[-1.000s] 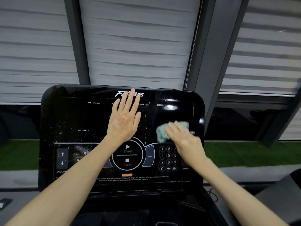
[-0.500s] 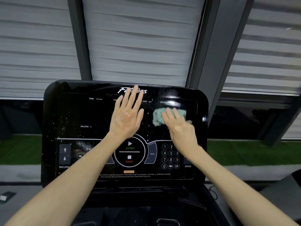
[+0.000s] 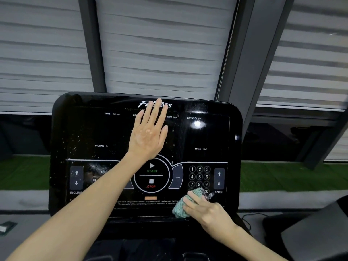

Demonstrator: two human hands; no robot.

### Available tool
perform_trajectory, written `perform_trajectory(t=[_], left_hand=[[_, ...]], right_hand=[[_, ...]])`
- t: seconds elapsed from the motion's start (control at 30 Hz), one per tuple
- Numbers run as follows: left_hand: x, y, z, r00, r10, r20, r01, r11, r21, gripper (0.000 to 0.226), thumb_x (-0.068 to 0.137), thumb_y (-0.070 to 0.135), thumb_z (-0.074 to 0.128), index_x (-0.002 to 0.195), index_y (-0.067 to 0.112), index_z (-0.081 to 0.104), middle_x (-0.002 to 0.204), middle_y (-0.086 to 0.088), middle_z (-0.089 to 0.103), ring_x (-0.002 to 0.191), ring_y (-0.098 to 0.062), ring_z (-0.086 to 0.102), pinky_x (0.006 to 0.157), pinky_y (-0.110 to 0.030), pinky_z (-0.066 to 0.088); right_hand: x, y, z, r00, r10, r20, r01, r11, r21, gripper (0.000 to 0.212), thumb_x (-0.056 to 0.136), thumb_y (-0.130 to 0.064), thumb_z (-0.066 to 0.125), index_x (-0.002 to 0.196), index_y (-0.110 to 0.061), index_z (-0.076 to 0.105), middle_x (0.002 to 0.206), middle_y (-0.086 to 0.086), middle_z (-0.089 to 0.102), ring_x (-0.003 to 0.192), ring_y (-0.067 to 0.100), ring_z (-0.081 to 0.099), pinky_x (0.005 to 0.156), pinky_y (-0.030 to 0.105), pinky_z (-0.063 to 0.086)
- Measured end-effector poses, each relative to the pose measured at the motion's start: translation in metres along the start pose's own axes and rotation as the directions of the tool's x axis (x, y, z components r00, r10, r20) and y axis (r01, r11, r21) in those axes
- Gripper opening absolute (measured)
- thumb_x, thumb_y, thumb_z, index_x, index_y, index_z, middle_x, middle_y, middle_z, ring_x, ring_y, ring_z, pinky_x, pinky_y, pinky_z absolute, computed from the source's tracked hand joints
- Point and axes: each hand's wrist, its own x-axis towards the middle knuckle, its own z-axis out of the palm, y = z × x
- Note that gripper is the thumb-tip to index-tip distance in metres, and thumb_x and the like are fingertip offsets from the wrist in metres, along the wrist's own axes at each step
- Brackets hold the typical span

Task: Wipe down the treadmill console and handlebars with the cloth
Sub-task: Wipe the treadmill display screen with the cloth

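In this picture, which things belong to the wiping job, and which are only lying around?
Part of the job: treadmill console; teal cloth, low on the console by the keypad; right hand holding it; left hand flat on the console.
Only lying around: small dark object on the left ledge; black cable at the right; window blinds; green turf.

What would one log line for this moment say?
phase: wiping | left hand: flat on console | right hand: holds cloth at keypad bottom

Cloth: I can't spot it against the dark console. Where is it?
In the head view the cloth sits at the console's lower right, gripped by the right hand, over the bottom row of the number keypad.
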Motion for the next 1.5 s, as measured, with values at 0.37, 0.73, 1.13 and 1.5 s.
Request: perform_trajectory(t=[0.37, 0.73, 1.13, 1.5], left_hand=[[0.0, -0.005, -0.002, 0.999, 0.03, 0.021, -0.029, 0.999, -0.035, 0.06, 0.103, 0.033, 0.032, 0.156, 0.012, 0.016, 0.164, -0.011, 0.01, 0.151, -0.027, 0.012, 0.12, -0.042, 0.018], [-0.021, -0.057, -0.016, 0.998, -0.006, 0.064, 0.004, 1.0, 0.022, 0.06, 0.102, 0.036, 0.023, 0.156, 0.011, 0.017, 0.164, -0.012, 0.011, 0.15, -0.028, 0.014, 0.118, -0.044, 0.02], [-0.023, -0.059, -0.014, 0.998, 0.01, 0.059, -0.01, 1.0, 0.005, 0.059, 0.102, 0.033, 0.028, 0.155, 0.009, 0.021, 0.163, -0.014, 0.013, 0.15, -0.029, 0.016, 0.117, -0.045, 0.023], [-0.024, -0.058, -0.016, 0.998, 0.013, 0.058, -0.012, 1.0, -0.014, 0.058, 0.103, 0.033, 0.026, 0.155, 0.008, 0.02, 0.163, -0.014, 0.013, 0.15, -0.029, 0.015, 0.118, -0.044, 0.022]], right_hand=[[0.113, 0.052, -0.064, 0.951, 0.117, -0.287, -0.18, 0.963, -0.201, 0.053, 0.081, 0.013, 0.031, 0.114, -0.007, 0.067, 0.124, 0.004, 0.063, 0.122, 0.024, 0.056, 0.059, 0.025, 0.056], [0.201, 0.081, -0.107, 0.9, 0.281, -0.333, -0.368, 0.899, -0.237, 0.064, 0.057, 0.024, 0.064, 0.115, -0.002, 0.064, 0.124, 0.011, 0.063, 0.114, 0.033, 0.06, 0.05, 0.033, 0.055], [0.096, -0.014, -0.011, 0.961, 0.237, -0.14, -0.256, 0.956, -0.141, 0.061, 0.073, 0.006, 0.029, 0.121, -0.007, 0.064, 0.127, 0.01, 0.062, 0.115, 0.027, 0.061, 0.063, 0.03, 0.059], [0.046, -0.047, -0.002, 0.995, 0.101, -0.002, -0.101, 0.993, -0.065, 0.044, 0.079, -0.009, 0.038, 0.103, -0.018, 0.074, 0.112, -0.004, 0.071, 0.11, 0.014, 0.063, 0.065, 0.02, 0.057]])
